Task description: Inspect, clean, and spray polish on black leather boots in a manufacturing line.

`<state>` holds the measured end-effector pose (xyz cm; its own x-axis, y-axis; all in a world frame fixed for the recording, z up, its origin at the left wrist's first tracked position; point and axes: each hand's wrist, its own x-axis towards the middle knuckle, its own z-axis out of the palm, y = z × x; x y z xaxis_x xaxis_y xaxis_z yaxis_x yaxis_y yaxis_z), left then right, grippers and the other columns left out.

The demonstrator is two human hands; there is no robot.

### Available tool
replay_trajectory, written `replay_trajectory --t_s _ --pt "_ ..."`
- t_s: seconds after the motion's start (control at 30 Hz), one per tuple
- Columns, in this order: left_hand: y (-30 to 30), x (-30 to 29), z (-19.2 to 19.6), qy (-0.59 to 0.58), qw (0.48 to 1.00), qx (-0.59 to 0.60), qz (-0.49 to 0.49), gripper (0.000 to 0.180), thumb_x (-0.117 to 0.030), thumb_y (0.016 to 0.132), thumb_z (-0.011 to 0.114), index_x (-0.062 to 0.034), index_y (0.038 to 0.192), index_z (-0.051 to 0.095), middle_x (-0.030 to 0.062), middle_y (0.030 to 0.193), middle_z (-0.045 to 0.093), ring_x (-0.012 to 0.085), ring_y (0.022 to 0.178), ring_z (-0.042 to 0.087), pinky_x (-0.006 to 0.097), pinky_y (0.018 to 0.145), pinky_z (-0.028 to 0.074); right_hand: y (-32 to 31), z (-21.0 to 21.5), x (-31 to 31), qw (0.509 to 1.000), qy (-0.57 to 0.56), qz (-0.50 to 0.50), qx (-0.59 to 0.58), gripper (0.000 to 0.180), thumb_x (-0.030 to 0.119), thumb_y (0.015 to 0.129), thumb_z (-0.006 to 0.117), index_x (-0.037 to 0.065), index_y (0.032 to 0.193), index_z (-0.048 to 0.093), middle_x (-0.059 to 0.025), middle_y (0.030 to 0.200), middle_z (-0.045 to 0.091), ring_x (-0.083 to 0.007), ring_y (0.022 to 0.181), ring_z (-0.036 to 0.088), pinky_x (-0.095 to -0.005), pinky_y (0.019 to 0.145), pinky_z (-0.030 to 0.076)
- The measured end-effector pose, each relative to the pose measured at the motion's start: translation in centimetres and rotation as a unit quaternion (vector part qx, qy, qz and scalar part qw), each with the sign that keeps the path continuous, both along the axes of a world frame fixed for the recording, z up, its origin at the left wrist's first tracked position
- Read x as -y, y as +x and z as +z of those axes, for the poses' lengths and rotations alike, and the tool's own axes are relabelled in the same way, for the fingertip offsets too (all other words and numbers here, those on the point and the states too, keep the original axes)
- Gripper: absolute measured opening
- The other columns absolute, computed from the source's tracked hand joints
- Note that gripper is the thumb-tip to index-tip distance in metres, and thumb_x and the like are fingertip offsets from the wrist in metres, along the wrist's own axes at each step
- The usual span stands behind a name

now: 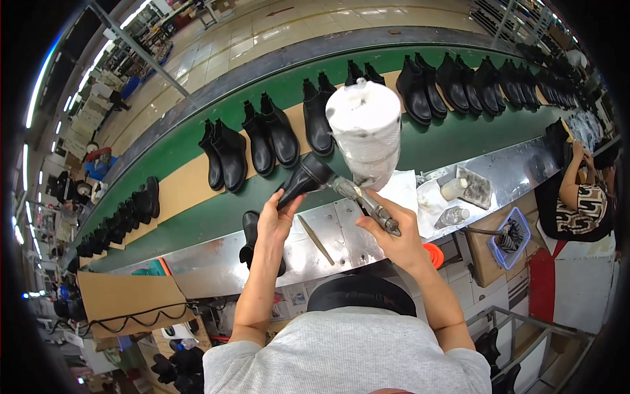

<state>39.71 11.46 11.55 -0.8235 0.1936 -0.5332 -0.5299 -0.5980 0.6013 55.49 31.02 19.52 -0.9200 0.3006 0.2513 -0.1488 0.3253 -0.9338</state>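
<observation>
While the left hand (274,222) grips a black boot (303,182), the right hand (400,233) grips a metal hand tool (367,202).
Left to right: loose boot (250,226) on metal ledge (210,262), partly behind left forearm; left fingers closed on one end of the held boot, which is raised, overlapping green belt (289,200) in view; flat stick (316,240) lying on ledge; tool head at boot's far end, contact cannot be told; white roll (365,134) just beyond; right fingers closed round tool body; clear bottle (451,217) farther right.
</observation>
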Motion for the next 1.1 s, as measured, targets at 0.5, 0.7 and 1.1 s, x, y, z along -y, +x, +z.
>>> replay_trajectory --t_s 0.5,0.7,1.1 --pt "1.4 -0.1 -2.3 0.169 0.970 0.173 0.030 0.021 0.000 0.087 0.041 0.0180 0.095 0.049 0.0298 0.100 0.057 0.0419 0.098 0.058 0.038 0.084 0.055 1.0 -2.2 -0.1 0.997 -0.053 -0.054 0.008 0.047 0.017 0.078 0.071 -0.008 0.115 0.055 -0.0117 0.074 0.062 -0.0099 0.059 0.050 -0.0241 0.057 0.043" --pt "2.2 -0.1 -2.4 0.155 0.979 0.128 0.022 0.021 0.000 0.087 0.041 0.0186 0.095 0.049 0.0299 0.100 0.057 0.0410 0.097 0.059 0.037 0.083 0.056 1.9 -2.5 0.4 0.994 -0.101 -0.048 0.010 0.046 0.018 0.079 0.071 -0.007 0.114 0.055 -0.0098 0.069 0.058 -0.0094 0.059 0.049 -0.0239 0.057 0.042" --pt "1.7 1.5 -2.1 0.086 0.995 0.045 0.015 0.023 -0.001 0.087 0.041 0.0190 0.098 0.046 0.0296 0.101 0.057 0.0395 0.094 0.060 0.039 0.086 0.054 2.1 -4.2 2.6 0.985 -0.138 -0.081 0.056 0.044 0.016 0.080 0.070 -0.007 0.114 0.055 -0.0048 0.065 0.053 -0.0066 0.059 0.045 -0.0222 0.054 0.040"
